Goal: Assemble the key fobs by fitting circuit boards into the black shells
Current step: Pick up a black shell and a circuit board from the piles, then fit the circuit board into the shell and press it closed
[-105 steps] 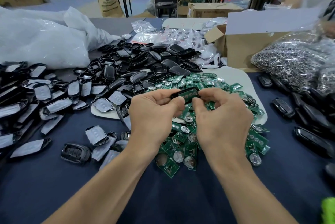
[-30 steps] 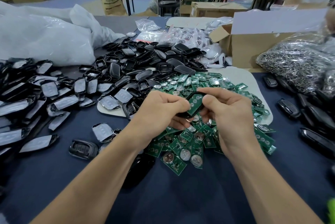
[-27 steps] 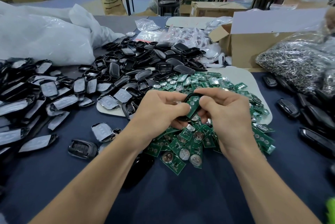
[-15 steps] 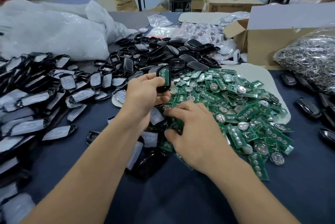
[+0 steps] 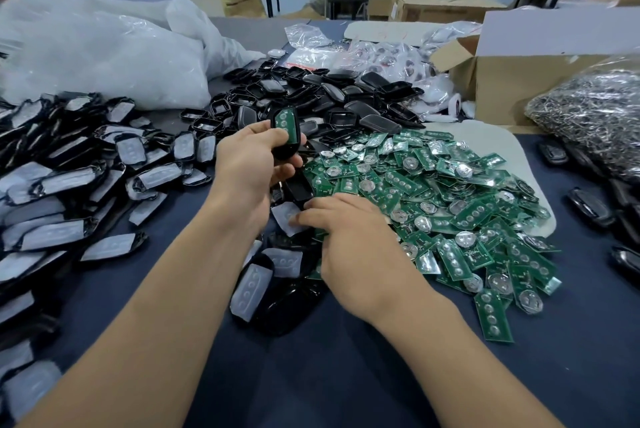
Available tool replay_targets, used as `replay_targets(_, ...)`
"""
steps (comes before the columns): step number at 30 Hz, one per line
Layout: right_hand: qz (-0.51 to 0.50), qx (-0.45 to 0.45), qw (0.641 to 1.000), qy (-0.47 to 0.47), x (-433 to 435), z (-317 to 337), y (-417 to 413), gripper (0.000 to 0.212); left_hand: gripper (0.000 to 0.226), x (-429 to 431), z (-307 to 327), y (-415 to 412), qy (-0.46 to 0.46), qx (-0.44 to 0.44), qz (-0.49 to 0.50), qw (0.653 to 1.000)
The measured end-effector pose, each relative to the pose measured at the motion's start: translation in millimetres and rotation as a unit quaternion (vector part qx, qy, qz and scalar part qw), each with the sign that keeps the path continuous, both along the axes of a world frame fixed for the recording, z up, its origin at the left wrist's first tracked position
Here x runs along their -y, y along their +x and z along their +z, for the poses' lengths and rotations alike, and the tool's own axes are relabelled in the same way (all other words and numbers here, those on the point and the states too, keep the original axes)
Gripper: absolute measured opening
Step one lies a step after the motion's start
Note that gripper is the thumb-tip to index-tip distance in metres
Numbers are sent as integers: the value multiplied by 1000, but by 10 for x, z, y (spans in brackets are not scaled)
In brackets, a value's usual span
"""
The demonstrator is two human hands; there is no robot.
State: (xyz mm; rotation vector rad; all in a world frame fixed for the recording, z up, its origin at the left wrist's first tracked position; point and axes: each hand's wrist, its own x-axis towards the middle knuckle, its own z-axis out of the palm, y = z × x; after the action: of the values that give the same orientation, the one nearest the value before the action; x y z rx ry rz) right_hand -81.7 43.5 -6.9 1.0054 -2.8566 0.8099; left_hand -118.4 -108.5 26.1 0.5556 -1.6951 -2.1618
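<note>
My left hand (image 5: 252, 171) grips a black shell (image 5: 286, 131) upright, with a green circuit board seated in its face. My right hand (image 5: 353, 247) lies low on the table, fingertips resting on a translucent white button pad (image 5: 287, 216) beside a black shell (image 5: 300, 187). A big heap of green circuit boards (image 5: 450, 206) with round silver cells spreads to the right of both hands. Empty black shells (image 5: 322, 98) are piled behind my left hand.
Shells with white pads (image 5: 65, 171) cover the left side. A white plastic bag (image 5: 97, 50) lies at back left, a cardboard box (image 5: 519, 81) and a bag of metal rings (image 5: 595, 116) at back right. More black fobs (image 5: 588, 206) line the right edge. The dark blue table (image 5: 329, 375) stretches between my forearms.
My hands have parted: the left keeps the shell with its board and has lifted it left, while the right has dropped onto the pads near the boards.
</note>
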Motion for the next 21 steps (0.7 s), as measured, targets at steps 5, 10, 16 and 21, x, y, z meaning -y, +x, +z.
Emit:
replay_targets(5,-22,-25,999,15,-34,29,35,39,18,-21,-31,-2,-23,6,-17,1000)
replay_targets(10,-41,-55,997,25,-140,37,62,20,19,-53,-49,4,-32,16,-47,998)
replay_targets(16,-76,-100,991,-42,-109,-36,47,15,11,-147,-57,29,-57,40,-100,993)
replay_targets(21,-201,-62,954,-214,-290,17,-30,20,11,-233,-71,39,-70,38,-107,991)
